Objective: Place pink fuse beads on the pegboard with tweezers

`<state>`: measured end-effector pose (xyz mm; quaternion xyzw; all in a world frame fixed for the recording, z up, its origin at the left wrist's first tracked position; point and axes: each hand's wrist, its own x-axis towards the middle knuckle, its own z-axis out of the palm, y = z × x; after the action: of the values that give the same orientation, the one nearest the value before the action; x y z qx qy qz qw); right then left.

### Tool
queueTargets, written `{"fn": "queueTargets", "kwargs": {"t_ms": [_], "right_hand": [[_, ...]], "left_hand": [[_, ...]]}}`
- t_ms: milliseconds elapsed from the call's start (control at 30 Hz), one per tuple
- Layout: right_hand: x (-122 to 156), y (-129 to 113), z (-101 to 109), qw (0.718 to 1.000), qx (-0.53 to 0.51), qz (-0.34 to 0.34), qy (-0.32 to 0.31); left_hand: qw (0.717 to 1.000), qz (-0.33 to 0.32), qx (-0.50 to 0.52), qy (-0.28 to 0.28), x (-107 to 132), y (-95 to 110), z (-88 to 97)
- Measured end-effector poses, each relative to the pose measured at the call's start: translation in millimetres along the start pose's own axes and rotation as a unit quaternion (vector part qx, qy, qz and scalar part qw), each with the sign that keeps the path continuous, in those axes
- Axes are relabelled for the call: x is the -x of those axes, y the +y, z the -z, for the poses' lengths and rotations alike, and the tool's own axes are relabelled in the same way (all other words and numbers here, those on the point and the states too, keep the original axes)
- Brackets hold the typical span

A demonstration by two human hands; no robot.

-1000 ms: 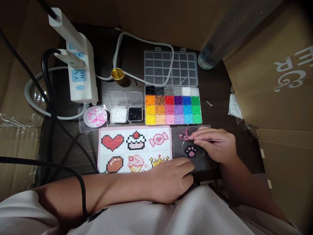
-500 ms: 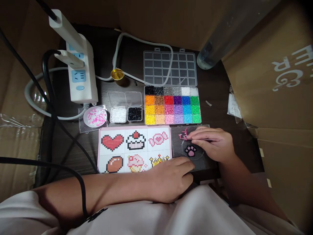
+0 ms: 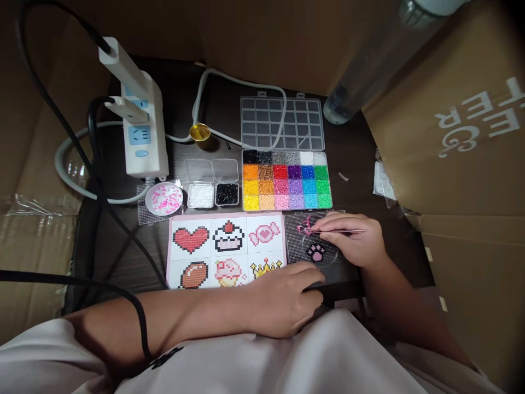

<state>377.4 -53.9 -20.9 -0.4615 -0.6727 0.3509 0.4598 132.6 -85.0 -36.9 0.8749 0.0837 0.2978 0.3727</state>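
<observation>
My right hand (image 3: 357,241) is closed on thin tweezers (image 3: 333,231) whose tips point left at pink beads (image 3: 304,225) on a clear pegboard (image 3: 296,247). A small black and pink paw shape (image 3: 316,252) lies on the pegboard just below the tweezers. My left hand (image 3: 287,298) rests at the near edge of the table, fingers curled against the pegboard's front edge and over the lower right of a pattern card (image 3: 226,249) showing a heart, cakes, a candy and a crown.
A box of coloured beads (image 3: 286,179) with its clear lid (image 3: 282,121) open sits behind the card. Left of it are two small boxes of white and black beads (image 3: 213,193), a dish of pink beads (image 3: 164,198), a power strip (image 3: 140,131) and cables. Cardboard walls surround the table.
The view has shifted slightly. Both hands keep their places; the tweezers stay over the pink beads.
</observation>
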Motion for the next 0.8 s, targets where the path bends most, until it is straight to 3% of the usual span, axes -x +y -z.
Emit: {"fn": "queueTargets", "kwargs": {"t_ms": [133, 267, 367, 467, 633, 700, 800], "right_hand": [[-1.0, -0.3, -0.5, 1.0, -0.004, -0.017, 0.014], [-0.1, 2.2, -1.5, 0.999, -0.019, -0.022, 0.024], [2.1, 5.3, -2.9, 0.999, -0.027, -0.024, 0.039], [4.6, 6.7, -3.9, 0.997, -0.032, -0.013, 0.065], [7.5, 4.7, -4.8, 0.997, -0.018, 0.012, 0.076], [7.9, 2.9, -5.6, 0.997, -0.015, 0.023, 0.073], [8.6, -0.7, -6.8, 0.996, -0.013, 0.045, 0.082]], "left_hand": [[0.992, 0.006, 0.062, 0.107, -6.3, 13.2, 8.2], [0.979, 0.022, 0.119, 0.165, -19.1, 32.5, 24.7], [0.969, 0.057, 0.143, 0.193, -26.1, 43.4, 46.5], [0.964, 0.084, 0.154, 0.202, -26.8, 46.6, 80.9], [0.959, 0.146, 0.138, 0.202, -9.5, 20.9, 141.7], [0.957, 0.19, 0.133, 0.177, 3.0, -0.9, 153.1], [0.953, 0.241, 0.141, 0.114, 22.3, -35.4, 152.7]]}}
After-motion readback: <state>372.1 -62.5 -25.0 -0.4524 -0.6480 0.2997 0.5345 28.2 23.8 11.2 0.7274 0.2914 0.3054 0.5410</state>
